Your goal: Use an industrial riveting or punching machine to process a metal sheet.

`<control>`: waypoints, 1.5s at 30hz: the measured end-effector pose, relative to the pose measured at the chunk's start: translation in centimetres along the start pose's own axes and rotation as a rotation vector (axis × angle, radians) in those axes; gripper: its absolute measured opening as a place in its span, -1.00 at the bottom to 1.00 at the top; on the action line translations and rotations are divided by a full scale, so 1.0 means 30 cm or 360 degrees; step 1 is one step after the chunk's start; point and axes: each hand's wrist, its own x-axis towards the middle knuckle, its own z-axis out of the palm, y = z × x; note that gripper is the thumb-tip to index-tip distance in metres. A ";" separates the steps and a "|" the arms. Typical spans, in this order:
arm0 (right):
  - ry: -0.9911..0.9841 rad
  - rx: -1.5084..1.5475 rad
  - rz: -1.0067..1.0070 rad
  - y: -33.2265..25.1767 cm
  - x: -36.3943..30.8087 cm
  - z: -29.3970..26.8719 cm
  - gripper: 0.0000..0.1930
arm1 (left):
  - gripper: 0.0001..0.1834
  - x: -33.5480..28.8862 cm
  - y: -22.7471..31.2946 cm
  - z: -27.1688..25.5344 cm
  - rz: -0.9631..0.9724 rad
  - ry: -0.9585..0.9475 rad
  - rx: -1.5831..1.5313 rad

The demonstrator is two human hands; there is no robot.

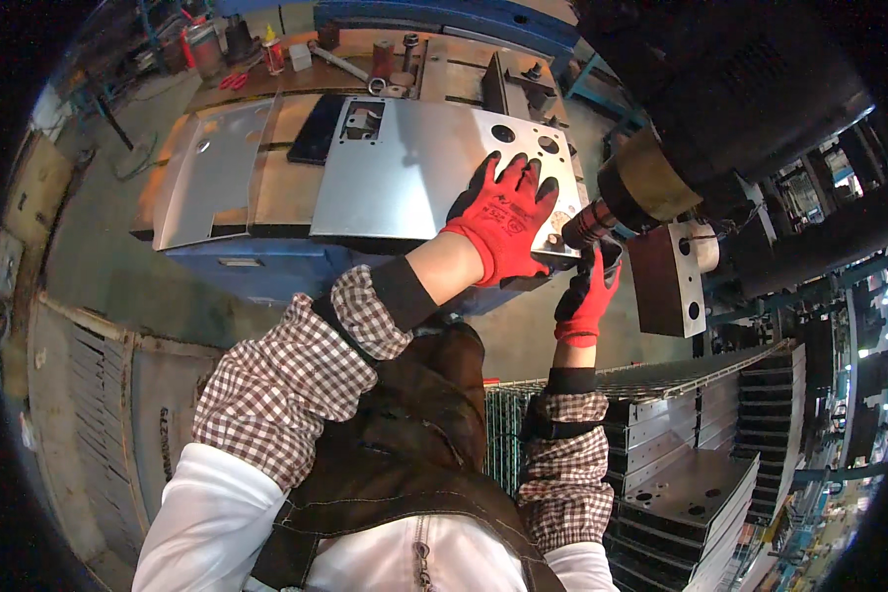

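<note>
A flat silver sheet-metal panel (395, 183) with several round holes and a square cutout lies on the worktable. My left hand (508, 212), in a red glove with black fingertips, rests palm down on its right part, fingers spread. At the panel's near right corner, my right hand (592, 291), gloved alike, is raised with its fingers curled. What those fingers hold is hidden beside the dark cylindrical tool end (587, 225) of a large machine (740, 109). That tool end points down at the panel's corner, close to both hands; whether it touches the metal I cannot tell.
A second bent metal panel (207, 173) lies to the left. Farther back on the wooden tabletop are a wrench (340, 64), red-handled scissors (233, 81) and a small bottle (273, 54). A metal block (666, 276) hangs at the right. Below it, a wire rack (651, 380) stands near stacked metal panels (686, 483).
</note>
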 end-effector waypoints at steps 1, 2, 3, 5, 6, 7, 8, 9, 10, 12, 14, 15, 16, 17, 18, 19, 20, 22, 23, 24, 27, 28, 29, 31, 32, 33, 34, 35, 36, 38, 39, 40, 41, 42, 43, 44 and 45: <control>0.0003 -0.0004 -0.0003 0.014 0.001 -0.003 -0.82 | 0.15 0.000 0.000 0.000 0.0000 -0.0001 0.0002; 0.0006 -0.0008 -0.0006 0.029 0.002 -0.007 -0.82 | 0.15 0.000 0.001 0.001 -0.0002 -0.0001 -0.0007; 0.0011 0.0058 0.0051 0.033 0.007 -0.005 -0.81 | 0.15 0.000 0.001 0.001 -0.0004 -0.0002 -0.0015; 0.0027 0.0121 0.0079 0.043 0.012 0.000 -0.80 | 0.15 0.001 0.002 0.001 -0.0007 -0.0005 -0.0023; 0.0036 0.0118 0.0050 0.048 0.014 0.004 -0.79 | 0.15 0.000 0.001 0.002 -0.0010 -0.0006 -0.0023; 0.0045 0.0117 0.0029 0.053 0.015 0.008 -0.79 | 0.15 0.000 0.000 0.003 -0.0013 -0.0007 -0.0023; 0.0055 0.0117 0.0008 0.058 0.016 0.011 -0.78 | 0.15 -0.001 -0.001 0.004 -0.0010 0.0003 -0.0026; 0.0065 0.0118 -0.0002 0.062 0.016 0.014 -0.78 | 0.15 -0.003 -0.002 0.005 -0.0007 0.0012 -0.0029; 0.0066 0.0099 -0.0029 0.065 0.017 0.014 -0.78 | 0.14 -0.005 -0.002 0.006 -0.0004 0.0022 -0.0033; 0.0057 0.0039 -0.0097 0.064 0.018 0.014 -0.79 | 0.14 -0.004 -0.001 0.006 -0.0010 0.0004 -0.0043; 0.0038 0.0010 -0.0117 0.059 0.015 0.014 -0.78 | 0.14 -0.004 0.001 0.004 -0.0014 -0.0002 -0.0044; 0.0030 0.0022 -0.0094 0.057 0.011 0.013 -0.77 | 0.14 -0.004 0.000 0.005 -0.0014 0.0000 -0.0040; 0.0018 0.0012 -0.0093 0.056 0.007 0.012 -0.76 | 0.14 -0.004 -0.001 0.006 -0.0015 0.0002 -0.0035; 0.0006 0.0002 -0.0094 0.054 0.002 0.012 -0.75 | 0.14 -0.003 -0.001 0.008 -0.0016 -0.0003 -0.0029; -0.0008 -0.0032 -0.0118 0.050 -0.003 0.010 -0.74 | 0.14 -0.004 -0.001 0.007 -0.0016 -0.0008 -0.0024; -0.0012 -0.0092 -0.0174 0.047 -0.004 0.013 -0.73 | 0.14 -0.004 -0.001 0.006 -0.0017 -0.0013 -0.0020; -0.0015 -0.0152 -0.0231 0.045 -0.005 0.015 -0.73 | 0.14 -0.005 -0.002 0.005 -0.0018 -0.0012 -0.0019; 0.0000 -0.0280 -0.0364 0.056 -0.001 0.006 -0.72 | 0.14 -0.001 0.004 0.004 -0.0009 -0.0008 -0.0022; 0.0004 -0.0320 -0.0407 0.062 0.002 0.000 -0.72 | 0.14 0.002 0.008 0.003 -0.0007 -0.0001 -0.0026; -0.0009 -0.0301 -0.0399 0.055 0.002 0.004 -0.72 | 0.14 0.000 0.007 0.004 -0.0012 0.0001 -0.0024; -0.0051 -0.0235 -0.0267 0.034 0.000 0.011 -0.72 | 0.15 -0.003 0.002 0.005 -0.0025 -0.0004 -0.0016; -0.0057 -0.0234 -0.0189 0.027 -0.002 0.012 -0.72 | 0.15 -0.005 0.001 0.004 -0.0028 -0.0008 -0.0013; -0.0063 -0.0232 -0.0112 0.019 -0.005 0.015 -0.72 | 0.15 -0.007 -0.001 0.002 -0.0032 -0.0008 -0.0013; -0.0059 -0.0317 -0.0059 0.024 -0.006 0.005 -0.72 | 0.15 -0.004 0.003 0.004 -0.0029 -0.0011 -0.0016; -0.0060 -0.0379 -0.0099 0.026 -0.006 0.001 -0.72 | 0.15 -0.003 0.004 0.004 -0.0024 -0.0010 -0.0017; -0.0072 -0.0486 -0.0279 0.031 -0.001 -0.005 -0.73 | 0.15 -0.001 0.004 0.006 -0.0019 -0.0005 -0.0019; -0.0065 -0.0525 -0.0392 0.036 0.002 -0.007 -0.73 | 0.15 0.001 0.006 0.008 -0.0014 0.0000 -0.0021; -0.0054 -0.0564 -0.0508 0.040 0.005 -0.011 -0.73 | 0.15 0.002 0.010 0.010 -0.0012 0.0005 -0.0019; -0.0030 -0.0529 -0.0552 0.036 0.008 0.000 -0.73 | 0.15 0.001 0.009 0.011 -0.0015 0.0005 -0.0012; -0.0022 -0.0380 -0.0401 0.023 0.001 0.010 -0.73 | 0.15 -0.001 0.008 0.014 -0.0016 0.0005 0.0001; -0.0040 -0.0265 -0.0207 0.002 -0.005 0.013 -0.74 | 0.15 -0.003 0.005 0.015 -0.0016 0.0006 0.0007; -0.0050 -0.0183 -0.0094 -0.003 -0.007 0.017 -0.74 | 0.15 -0.005 0.002 0.016 -0.0016 0.0007 0.0012; -0.0055 -0.0100 0.0020 -0.014 -0.009 0.023 -0.74 | 0.14 -0.008 -0.001 0.018 -0.0016 0.0011 0.0012; -0.0045 -0.0055 0.0050 -0.012 -0.008 0.020 -0.75 | 0.14 -0.008 0.001 0.018 -0.0010 0.0019 0.0007; -0.0034 -0.0059 0.0011 -0.008 -0.006 0.020 -0.75 | 0.14 -0.008 0.002 0.018 -0.0004 0.0026 0.0003; -0.0024 -0.0061 -0.0028 -0.005 -0.004 0.021 -0.76 | 0.14 -0.008 0.002 0.018 -0.0002 0.0026 0.0006; -0.0011 -0.0114 -0.0137 0.005 0.002 0.024 -0.76 | 0.13 -0.007 0.003 0.018 0.0001 0.0028 0.0007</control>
